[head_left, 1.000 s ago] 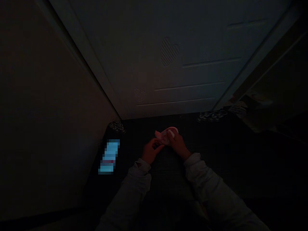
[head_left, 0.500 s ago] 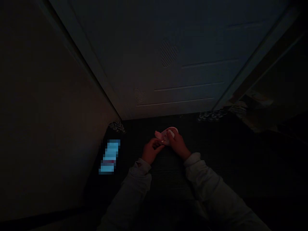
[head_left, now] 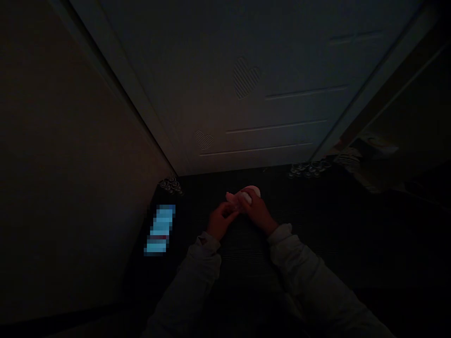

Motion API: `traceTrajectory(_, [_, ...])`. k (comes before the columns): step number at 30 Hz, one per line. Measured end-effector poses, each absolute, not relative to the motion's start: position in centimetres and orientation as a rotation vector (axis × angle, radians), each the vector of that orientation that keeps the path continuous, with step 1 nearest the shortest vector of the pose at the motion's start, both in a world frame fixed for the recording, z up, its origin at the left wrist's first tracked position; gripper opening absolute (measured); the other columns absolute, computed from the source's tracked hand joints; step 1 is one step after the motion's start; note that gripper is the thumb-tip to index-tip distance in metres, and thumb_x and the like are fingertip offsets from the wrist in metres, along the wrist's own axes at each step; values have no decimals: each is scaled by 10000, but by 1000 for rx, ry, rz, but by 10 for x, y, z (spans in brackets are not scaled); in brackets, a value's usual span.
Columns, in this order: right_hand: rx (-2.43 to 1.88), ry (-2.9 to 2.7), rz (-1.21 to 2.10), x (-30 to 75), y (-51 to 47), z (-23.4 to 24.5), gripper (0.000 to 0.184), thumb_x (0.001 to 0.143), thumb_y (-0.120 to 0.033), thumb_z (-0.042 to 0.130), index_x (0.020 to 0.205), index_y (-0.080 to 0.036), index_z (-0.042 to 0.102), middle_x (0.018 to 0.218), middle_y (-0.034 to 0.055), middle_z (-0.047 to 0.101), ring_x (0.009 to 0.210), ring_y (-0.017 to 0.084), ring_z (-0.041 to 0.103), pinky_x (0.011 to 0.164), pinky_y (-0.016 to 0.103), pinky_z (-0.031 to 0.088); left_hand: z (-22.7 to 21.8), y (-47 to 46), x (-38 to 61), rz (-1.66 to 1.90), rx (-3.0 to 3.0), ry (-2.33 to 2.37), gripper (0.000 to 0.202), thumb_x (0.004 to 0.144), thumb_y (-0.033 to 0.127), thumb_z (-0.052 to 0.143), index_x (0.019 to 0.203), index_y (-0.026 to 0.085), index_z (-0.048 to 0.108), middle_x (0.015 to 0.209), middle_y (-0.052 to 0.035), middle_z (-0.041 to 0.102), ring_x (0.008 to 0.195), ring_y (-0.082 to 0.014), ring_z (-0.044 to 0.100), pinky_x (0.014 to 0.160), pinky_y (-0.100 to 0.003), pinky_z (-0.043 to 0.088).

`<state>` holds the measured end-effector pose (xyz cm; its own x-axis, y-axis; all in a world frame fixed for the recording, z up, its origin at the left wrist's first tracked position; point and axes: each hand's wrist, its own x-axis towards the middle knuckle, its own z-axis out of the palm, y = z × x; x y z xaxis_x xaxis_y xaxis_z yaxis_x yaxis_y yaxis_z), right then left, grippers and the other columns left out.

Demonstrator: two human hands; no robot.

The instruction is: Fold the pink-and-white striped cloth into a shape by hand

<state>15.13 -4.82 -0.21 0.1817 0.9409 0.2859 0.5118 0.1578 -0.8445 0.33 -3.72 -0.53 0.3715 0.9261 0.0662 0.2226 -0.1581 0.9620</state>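
Note:
In the dim middle of the head view lies a small pink, rounded object [head_left: 230, 196] with a pale rim, its kind unclear in this light. My right hand [head_left: 261, 215] is closed around its right side, with a smooth white piece [head_left: 246, 197] showing by the fingers. At the near left edge, my left hand [head_left: 219, 222] has its thumb and fingers bent together against the object. Whatever may be pinched there is too dark to make out. Both hands are close together, low over the dark ridged surface [head_left: 243, 244].
To the left lies a lit, blurred-out phone-like screen [head_left: 160, 230]. Shiny round rings [head_left: 171, 185] cluster at the back left corner, more rings [head_left: 308, 169] at the back right. A pale panel with hearts [head_left: 246, 77] rises behind. Dim papers or boxes [head_left: 375, 145] sit at right.
My right fingers have shifted slightly over the white piece. A small bright spot by my left fingertips no longer shows. The picture has grown a little darker.

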Motion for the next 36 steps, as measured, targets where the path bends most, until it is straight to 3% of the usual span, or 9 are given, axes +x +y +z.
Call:
traceTrajectory(8, [-1482,-1335,580,154,-47,-5,266,843,-368,322,930,-182,491,910,74,552,845,175,540,749,309,431,-7,-37,3,862,1686,1037,284,649,270,646,908,184,568,790,-6,603,700,-118,544,632,-239,424])
traceTrajectory(17, [-1517,-1505,604,150,-51,1,359,731,-410,511,999,-173,482,995,83,540,907,204,525,773,334,427,-1,-38,4,857,1550,1027,241,680,308,617,868,168,561,827,-30,640,794,-153,590,742,-290,435])
traceTrajectory(28, [-1500,-1334,586,154,-47,-5,277,835,-374,326,930,-183,502,892,67,567,809,170,545,720,297,432,-7,-38,3,875,1672,1054,312,648,291,644,922,183,542,816,-16,609,708,-123,550,641,-251,428])
traceTrajectory(36, [-1494,-1343,605,154,-47,-5,272,816,-387,367,946,-188,498,918,70,559,849,179,538,755,317,427,-2,-40,3,894,1721,1104,274,651,297,643,886,185,557,792,-10,615,693,-123,547,631,-249,423])
